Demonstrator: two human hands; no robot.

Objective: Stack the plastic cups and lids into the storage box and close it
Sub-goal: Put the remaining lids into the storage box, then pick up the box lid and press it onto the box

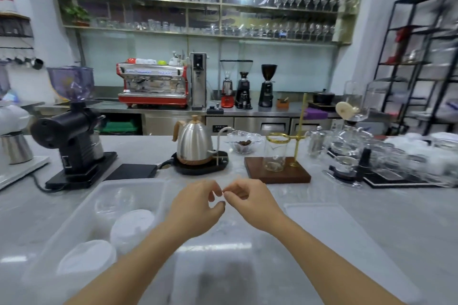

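Observation:
A translucent storage box (158, 195) stands open on the counter at the lower left. Inside it lie clear plastic cups (116, 202) at the far end and white lids (132, 226) (88, 256) nearer to me. The box's flat translucent lid (327, 225) rests on the counter to the right. My left hand (195, 208) and my right hand (247, 202) hover together above the counter between box and lid, fingers curled and fingertips almost touching. Neither hand visibly holds anything.
Behind my hands are a black scale (132, 171), a steel kettle (194, 142) on its base, and a wooden drip stand (277, 169) with a glass. A black grinder (71, 136) stands far left. A tray of glassware (386, 163) fills the right.

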